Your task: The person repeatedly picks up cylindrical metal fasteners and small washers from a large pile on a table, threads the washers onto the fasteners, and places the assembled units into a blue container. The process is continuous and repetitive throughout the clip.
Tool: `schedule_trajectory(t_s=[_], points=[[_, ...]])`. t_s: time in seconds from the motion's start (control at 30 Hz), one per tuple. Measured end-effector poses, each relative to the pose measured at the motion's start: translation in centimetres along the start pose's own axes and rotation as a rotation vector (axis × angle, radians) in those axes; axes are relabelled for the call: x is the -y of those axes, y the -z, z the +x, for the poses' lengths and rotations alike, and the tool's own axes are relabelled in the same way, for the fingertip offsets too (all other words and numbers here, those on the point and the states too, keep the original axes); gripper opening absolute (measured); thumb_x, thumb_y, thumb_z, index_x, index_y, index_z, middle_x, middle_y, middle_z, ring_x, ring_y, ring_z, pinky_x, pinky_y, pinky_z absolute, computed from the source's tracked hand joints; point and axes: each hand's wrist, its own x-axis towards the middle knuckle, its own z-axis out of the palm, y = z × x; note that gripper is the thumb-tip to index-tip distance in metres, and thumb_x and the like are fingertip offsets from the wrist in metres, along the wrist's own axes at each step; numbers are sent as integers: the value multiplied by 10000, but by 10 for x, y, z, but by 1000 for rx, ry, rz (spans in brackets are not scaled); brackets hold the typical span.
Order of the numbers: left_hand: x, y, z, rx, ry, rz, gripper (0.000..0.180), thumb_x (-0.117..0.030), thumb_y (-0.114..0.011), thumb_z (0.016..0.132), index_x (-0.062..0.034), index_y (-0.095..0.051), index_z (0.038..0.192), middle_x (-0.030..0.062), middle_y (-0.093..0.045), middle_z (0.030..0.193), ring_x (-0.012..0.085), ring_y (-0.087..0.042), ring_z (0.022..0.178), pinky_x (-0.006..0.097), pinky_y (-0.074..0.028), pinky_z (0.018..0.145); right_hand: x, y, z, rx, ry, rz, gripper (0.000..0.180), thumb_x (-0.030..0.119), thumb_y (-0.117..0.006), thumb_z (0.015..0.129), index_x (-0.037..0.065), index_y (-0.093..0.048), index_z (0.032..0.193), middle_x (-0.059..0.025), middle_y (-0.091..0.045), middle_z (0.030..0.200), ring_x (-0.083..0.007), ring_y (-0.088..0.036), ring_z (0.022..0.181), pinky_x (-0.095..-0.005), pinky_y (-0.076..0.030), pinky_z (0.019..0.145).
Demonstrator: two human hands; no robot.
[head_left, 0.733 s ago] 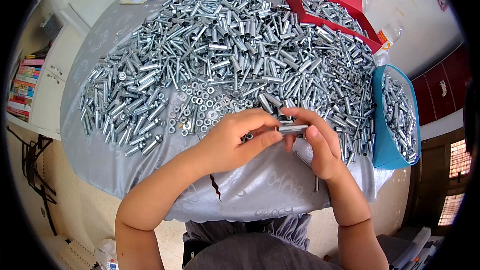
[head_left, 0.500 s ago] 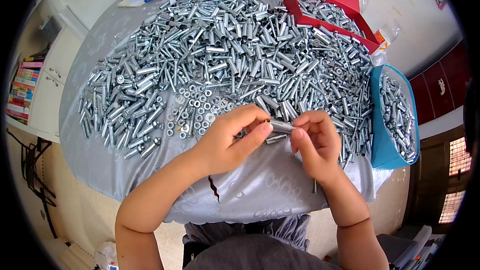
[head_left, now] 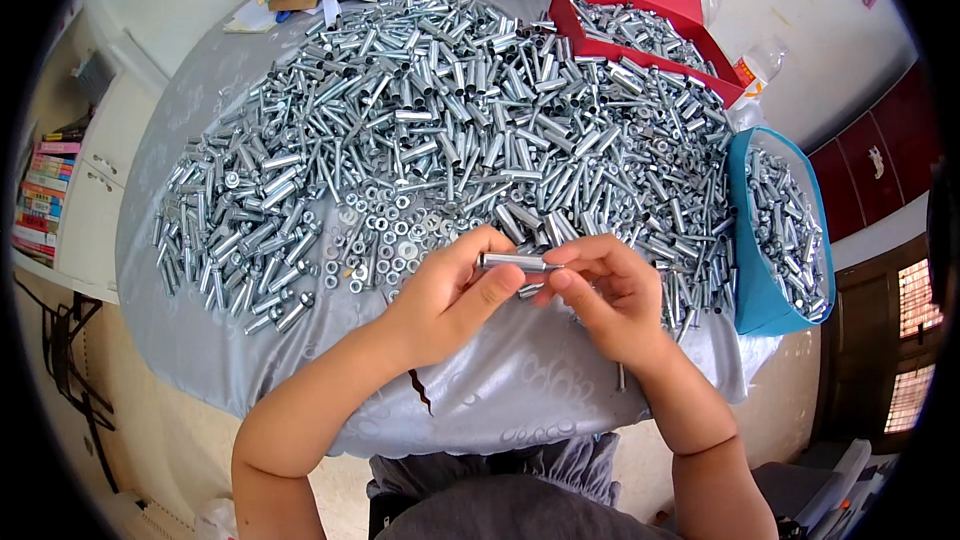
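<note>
Just below and right of the frame's centre, I see the bright silver cylindrical metal sleeve [head_left: 515, 262] lying nearly level between two bare hands. I judge it stiff, sturdy and light enough for fingertips, though its polished curve could roll or slip. I'd take hold around the barrel's middle, thumb opposing forefinger, keeping both ends free. The left hand [head_left: 452, 292] pinches it so, thumb along the near side, fingers behind; its left end juts past the thumb tip. The right hand [head_left: 612, 290] has thumb and forefinger closed about its right end; I can't tell how firmly. Behind them, mid-frame, spreads a heap of loose silver metal tubes and bolts [head_left: 455, 90].
</note>
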Motion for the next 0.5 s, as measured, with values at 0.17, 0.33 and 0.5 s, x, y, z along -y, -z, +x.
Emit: schedule_trajectory(t_s=[0.17,0.33,0.5], points=[[-7,-6,3,-28,-54,44,354,-230,-667,803,-4,-559,1052,54,-619,887,65,-566,782,201,-454,668,-4,3,-2,62,116,-96,141,9,-562,847,-42,-561,979,-115,-633,892,-142,-625,760,-252,-502,692],[-6,-4,4,-6,-74,80,335,-210,-683,784,-6,-597,1035,49,-625,843,63,-564,729,205,-456,622,-2,2,-2,68,144,-151,153,11,-611,809,-23,-591,957,-96,-641,874,-147,-628,709,-262,-497,650],[-6,-5,4,-35,7,-47,203,-152,-622,833,-16,-590,979,34,-618,774,49,-538,643,186,-427,537,14,29,13,-103,486,-783,291,35,-681,718,31,-613,1001,-70,-641,833,-173,-606,657,-274,-452,575]])
